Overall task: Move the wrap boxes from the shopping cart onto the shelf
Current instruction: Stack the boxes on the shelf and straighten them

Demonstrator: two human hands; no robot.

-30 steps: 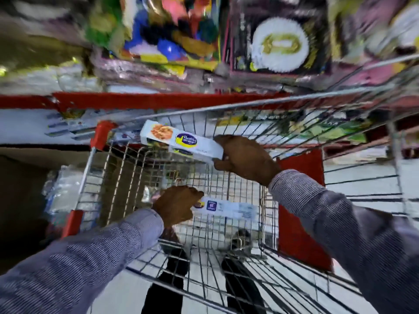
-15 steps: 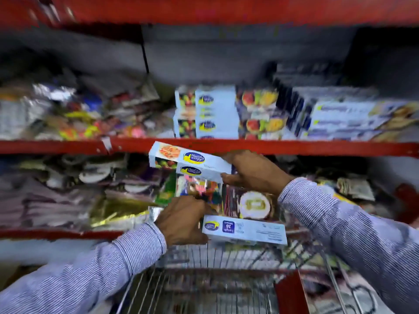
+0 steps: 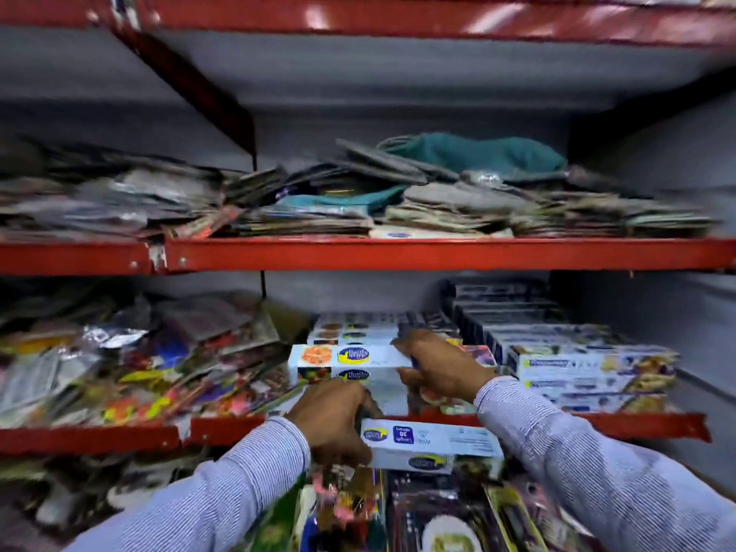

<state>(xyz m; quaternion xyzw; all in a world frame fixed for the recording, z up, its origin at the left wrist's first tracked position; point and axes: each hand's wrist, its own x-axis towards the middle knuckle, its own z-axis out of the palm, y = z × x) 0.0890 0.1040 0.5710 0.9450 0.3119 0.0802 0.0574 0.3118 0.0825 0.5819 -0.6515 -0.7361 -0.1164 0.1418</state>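
My right hand (image 3: 440, 368) grips the right end of two stacked pale-blue wrap boxes (image 3: 350, 362), held level above the front of the red middle shelf (image 3: 645, 426). More wrap boxes (image 3: 354, 330) are stacked on that shelf just behind them. My left hand (image 3: 332, 426) holds the left end of another wrap box (image 3: 432, 442), lower down, in front of the shelf's red edge. The shopping cart is out of view.
Stacks of longer boxes (image 3: 593, 372) fill the shelf's right side. Colourful packets (image 3: 151, 368) crowd its left side. The upper shelf (image 3: 438, 253) carries piles of flat packets and a teal bag (image 3: 478, 155). More packaged goods (image 3: 398, 511) lie below my hands.
My view has swung up from the cart to the shelves. Both hands have carried their wrap boxes upward and forward, and the right hand's boxes now sit at the middle shelf level.
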